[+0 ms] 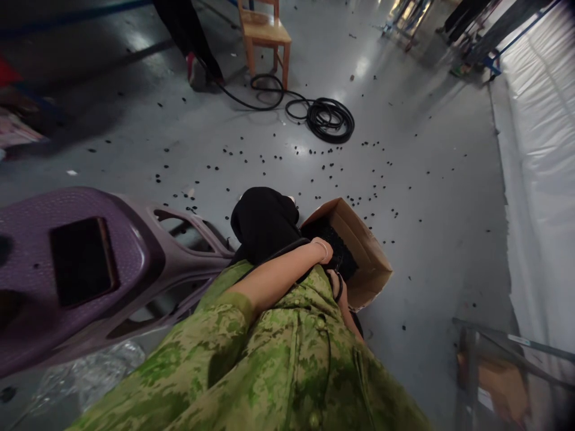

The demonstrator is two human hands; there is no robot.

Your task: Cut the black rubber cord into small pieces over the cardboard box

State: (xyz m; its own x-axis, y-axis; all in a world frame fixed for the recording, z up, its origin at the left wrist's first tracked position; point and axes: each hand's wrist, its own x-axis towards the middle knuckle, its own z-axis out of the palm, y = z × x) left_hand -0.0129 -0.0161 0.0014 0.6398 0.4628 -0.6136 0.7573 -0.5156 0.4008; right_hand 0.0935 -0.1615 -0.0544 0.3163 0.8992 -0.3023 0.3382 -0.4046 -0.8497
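An open cardboard box (366, 251) with a heap of small black parts (336, 245) in it stands on the floor, tilted by my right leg. My left hand (324, 250), a thin light bracelet at its wrist, is closed at the box's near edge, above the black parts. Close by, my right hand (336, 282) with a dark band at the wrist is also closed, its fingers mostly hidden. What either hand holds is too small to make out. A black cord (287, 248) lies along my left forearm over my dark trouser leg.
On the left, a purple plastic stool (130, 239) bears a phone (83, 260). Small black rings are scattered over the grey floor. A coiled black hose (330, 120) lies before a wooden chair (265, 33). Other people's legs (188, 36) show at the top. Clear plastic (94, 371) lies lower left.
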